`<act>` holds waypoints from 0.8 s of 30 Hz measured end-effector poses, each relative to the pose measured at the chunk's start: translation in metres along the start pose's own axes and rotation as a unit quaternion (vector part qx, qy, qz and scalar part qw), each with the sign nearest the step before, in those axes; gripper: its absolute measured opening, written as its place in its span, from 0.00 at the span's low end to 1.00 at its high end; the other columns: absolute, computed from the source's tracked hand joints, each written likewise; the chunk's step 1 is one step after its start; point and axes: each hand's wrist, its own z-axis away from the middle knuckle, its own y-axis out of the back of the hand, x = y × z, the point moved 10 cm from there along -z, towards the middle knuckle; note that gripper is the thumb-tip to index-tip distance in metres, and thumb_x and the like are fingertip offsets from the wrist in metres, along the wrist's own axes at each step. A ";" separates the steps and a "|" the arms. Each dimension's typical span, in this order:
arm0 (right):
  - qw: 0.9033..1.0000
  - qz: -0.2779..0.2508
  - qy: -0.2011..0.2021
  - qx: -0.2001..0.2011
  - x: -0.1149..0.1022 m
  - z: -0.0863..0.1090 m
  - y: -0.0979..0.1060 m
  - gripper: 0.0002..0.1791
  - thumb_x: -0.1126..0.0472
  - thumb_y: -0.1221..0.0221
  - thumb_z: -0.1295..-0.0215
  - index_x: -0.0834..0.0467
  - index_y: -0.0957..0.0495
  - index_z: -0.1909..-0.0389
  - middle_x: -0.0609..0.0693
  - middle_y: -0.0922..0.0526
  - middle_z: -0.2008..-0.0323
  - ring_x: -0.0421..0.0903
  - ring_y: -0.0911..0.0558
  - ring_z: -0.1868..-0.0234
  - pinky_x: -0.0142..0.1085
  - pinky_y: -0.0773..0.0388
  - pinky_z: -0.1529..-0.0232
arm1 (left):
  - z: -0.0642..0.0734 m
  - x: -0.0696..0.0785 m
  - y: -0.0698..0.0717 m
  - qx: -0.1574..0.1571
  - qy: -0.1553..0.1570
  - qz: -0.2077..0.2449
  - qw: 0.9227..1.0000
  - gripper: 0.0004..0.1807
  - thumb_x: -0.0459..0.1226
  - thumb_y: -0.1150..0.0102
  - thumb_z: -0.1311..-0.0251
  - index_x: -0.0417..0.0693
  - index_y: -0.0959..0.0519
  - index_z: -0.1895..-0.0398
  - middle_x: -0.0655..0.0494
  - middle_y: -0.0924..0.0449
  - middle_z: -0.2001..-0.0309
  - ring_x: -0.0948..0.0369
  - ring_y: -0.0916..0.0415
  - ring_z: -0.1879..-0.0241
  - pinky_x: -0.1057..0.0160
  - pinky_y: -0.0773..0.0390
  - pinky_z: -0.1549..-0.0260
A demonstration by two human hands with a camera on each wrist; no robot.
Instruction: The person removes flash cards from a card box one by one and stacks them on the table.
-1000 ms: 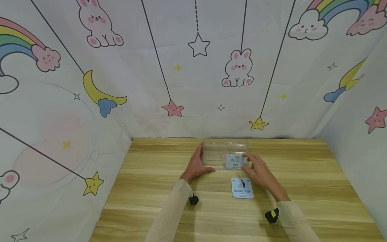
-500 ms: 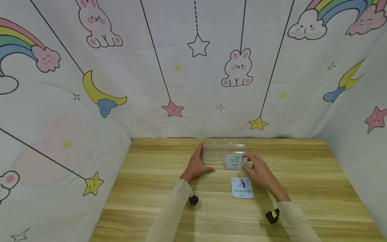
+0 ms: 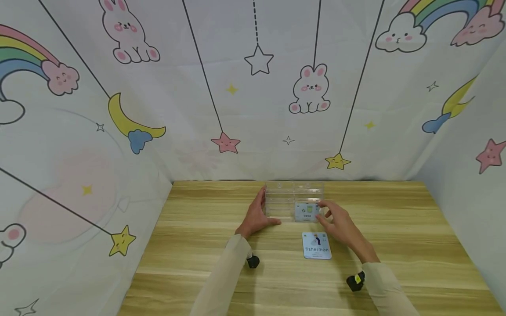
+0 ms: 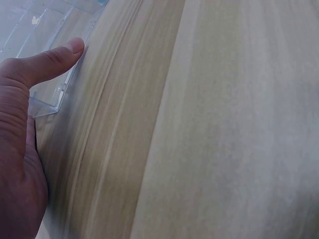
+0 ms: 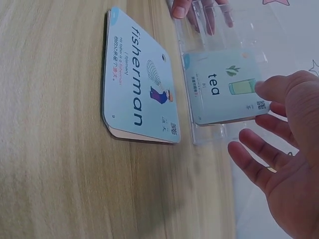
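Note:
A clear plastic rack (image 3: 279, 204) with rows of slots stands at the back of the table. My left hand (image 3: 254, 216) grips its left side, thumb along the front; the far fingers are partly hidden. In the lower right front of the rack sits the "tea" card (image 5: 219, 88), with a green drink pictured on it. My right hand (image 3: 339, 224) pinches the card's right edge, thumb on its face and a finger behind. The other right fingers spread loosely below in the right wrist view. A stack of cards topped by "fisherman" (image 3: 316, 246) lies in front of the rack.
The wooden table (image 3: 189, 263) ends at a white cloth wall (image 3: 276, 118) printed with rabbits and stars, close behind the rack. More of this cloth hangs at the left and right. A black camera (image 3: 253, 262) sits on the left wrist, another (image 3: 356, 281) on the right.
The tea card and my right fingers at its edge have shifted very slightly, the card's top a touch lower. My left hand, the rack and the fisherman stack stay put.

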 end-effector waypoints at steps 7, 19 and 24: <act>1.000 -0.028 0.010 0.006 -0.002 0.000 -0.003 0.15 0.65 0.36 0.28 0.61 0.24 0.44 0.57 0.19 0.47 0.52 0.19 0.54 0.42 0.17 0.62 | 0.000 -0.002 -0.001 -0.003 0.009 -0.001 1.000 0.74 0.38 0.13 0.57 0.55 0.60 0.14 0.50 0.54 0.17 0.54 0.48 0.21 0.61 0.40 0.25; 0.999 -0.034 0.005 0.004 -0.004 -0.005 -0.010 0.14 0.63 0.37 0.26 0.61 0.20 0.44 0.54 0.18 0.48 0.50 0.20 0.53 0.41 0.17 0.60 | 0.000 -0.003 -0.002 -0.004 0.016 0.002 1.000 0.74 0.38 0.13 0.56 0.56 0.61 0.14 0.51 0.55 0.17 0.55 0.50 0.20 0.60 0.41 0.25; 0.999 -0.034 0.007 0.013 -0.009 -0.008 -0.006 0.14 0.64 0.37 0.27 0.60 0.20 0.43 0.54 0.17 0.48 0.51 0.20 0.52 0.42 0.17 0.59 | 0.000 -0.003 -0.002 -0.005 0.015 0.003 1.000 0.74 0.38 0.13 0.56 0.54 0.60 0.14 0.51 0.55 0.17 0.55 0.49 0.20 0.60 0.40 0.25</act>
